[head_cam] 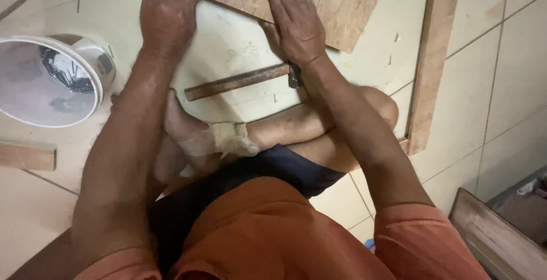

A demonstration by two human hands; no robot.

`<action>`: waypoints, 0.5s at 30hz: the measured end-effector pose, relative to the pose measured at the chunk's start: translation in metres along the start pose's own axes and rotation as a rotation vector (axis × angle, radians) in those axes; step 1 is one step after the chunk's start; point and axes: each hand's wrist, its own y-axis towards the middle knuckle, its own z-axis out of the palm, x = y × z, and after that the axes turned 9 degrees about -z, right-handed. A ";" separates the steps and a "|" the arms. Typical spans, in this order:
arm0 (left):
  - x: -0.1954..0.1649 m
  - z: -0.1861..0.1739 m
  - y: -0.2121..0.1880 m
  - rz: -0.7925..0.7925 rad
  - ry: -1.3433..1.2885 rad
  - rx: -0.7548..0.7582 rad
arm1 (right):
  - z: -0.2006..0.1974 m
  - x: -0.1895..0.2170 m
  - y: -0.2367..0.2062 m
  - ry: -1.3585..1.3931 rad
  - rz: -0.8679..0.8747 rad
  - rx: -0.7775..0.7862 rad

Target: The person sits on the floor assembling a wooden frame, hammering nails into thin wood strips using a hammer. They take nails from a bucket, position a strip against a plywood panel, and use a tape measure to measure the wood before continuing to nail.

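Note:
I sit cross-legged on a tiled floor. A brown plywood board (336,3) lies flat ahead of me, one corner pointing toward me. My right hand (293,21) rests palm-down on the board with its fingers straight and together. My left hand (168,12) is at the board's left edge with its fingers curled over it; whether it grips the edge is unclear. A hammer (239,82) with a wooden handle lies on the floor just below both hands, its metal head under my right wrist. Neither hand touches it.
A white round container with its lid open (48,80) holds several nails at the left. A long wooden strip (433,58) lies on the right, a short wood block (25,156) at the far left, and a wooden frame piece (496,240) at bottom right.

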 end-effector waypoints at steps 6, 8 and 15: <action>-0.003 0.003 0.001 -0.086 -0.043 0.061 | -0.007 -0.004 0.007 0.005 -0.032 -0.022; -0.003 0.003 0.001 -0.099 -0.061 0.066 | -0.013 -0.002 0.021 0.067 -0.062 -0.015; -0.005 0.004 0.001 -0.071 0.003 0.008 | -0.006 0.038 0.089 0.374 -0.014 -0.071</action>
